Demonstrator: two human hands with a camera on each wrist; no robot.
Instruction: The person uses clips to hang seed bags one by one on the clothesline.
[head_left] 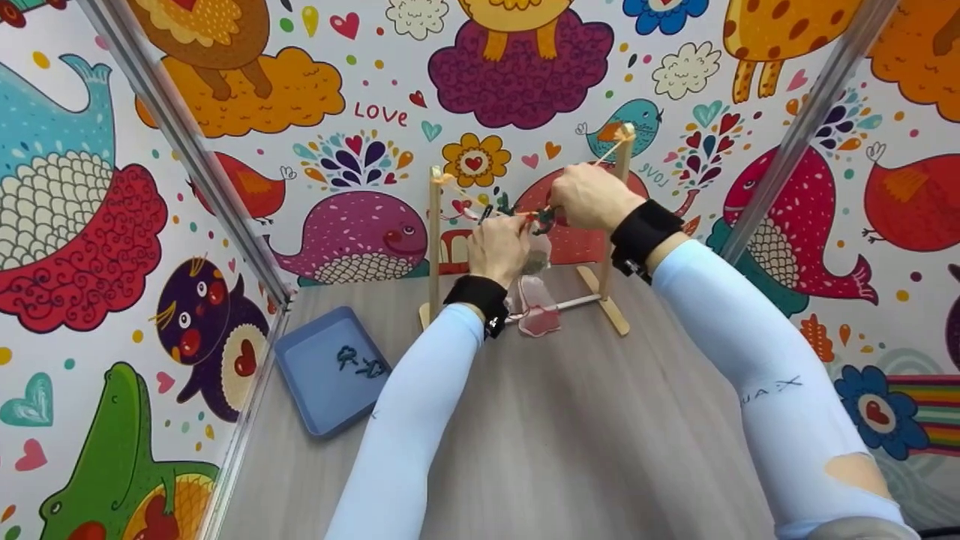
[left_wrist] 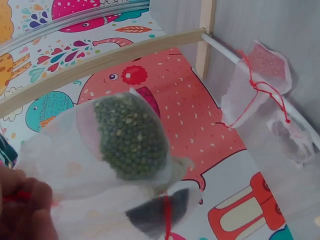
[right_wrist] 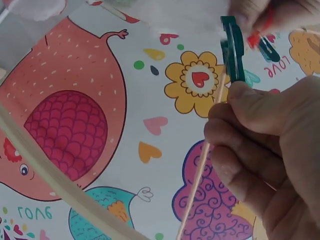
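Observation:
My right hand point(head_left: 596, 196) pinches a dark green clip point(right_wrist: 234, 50) between thumb and fingers, right at the orange string point(right_wrist: 200, 170) stretched between two wooden posts. Close beside it, my left hand point(head_left: 497, 247) grips the gathered white top of a sheer pouch by its red drawstring. In the left wrist view, a sheer pouch of green beans point(left_wrist: 132, 137) hangs below that hand. A second pouch with dark contents point(left_wrist: 155, 212) overlaps it there. Another green clip point(right_wrist: 269, 49) shows beyond the left fingers in the right wrist view.
The wooden stand point(head_left: 434, 247) has a white lower bar point(head_left: 577, 301). A pouch with pinkish contents point(head_left: 538, 311) hangs over this bar, beside another tied pouch point(left_wrist: 290, 137). At left on the table lies a blue tray point(head_left: 307, 397) holding several dark green clips point(head_left: 347, 357). Patterned walls enclose the table.

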